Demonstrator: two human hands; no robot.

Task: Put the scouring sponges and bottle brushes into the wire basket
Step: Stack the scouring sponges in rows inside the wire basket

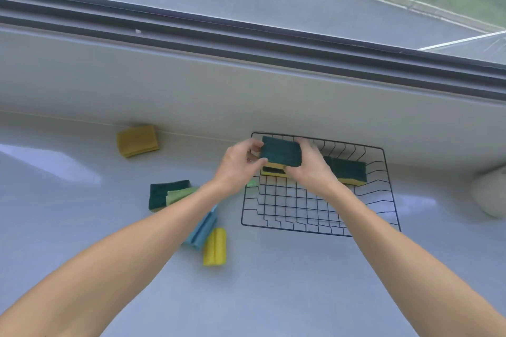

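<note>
— Over the far left corner of the wire basket (388,194), both hands have one scouring sponge (280,154) between them, dark green pad up. How are the fingers set?

— The left hand (236,165) pinches the sponge's left end, thumb near the top edge; the right hand (308,164) clasps its right end. Both are closed on it. A yellow layer shows under it, perhaps a second sponge (272,171) already lying in the basket; I cannot tell if the two are touching.

— How will it handle?

— My guess is light and soft: foam that gives under a squeeze, with a rough, grippy pad on top, so slipping is unlikely. Holding it by the short ends looks sensible, and one hand would probably do. It should not break if dropped.

— What else is in the basket?

— Another green-and-yellow sponge (347,169) lies against its far right side.

— And outside it?

— Left of the basket on the counter (273,295): a yellow sponge (137,141) well away by the wall, a dark green one (164,194) with a pale green piece (179,194) on it, then a blue item (204,230) and a yellow item (215,246) side by side nearer the person.

— Are those the brushes?

— They look like soft grooved foam pieces; I cannot say they are brushes. They would probably squash easily, so take them around the middle.
</note>
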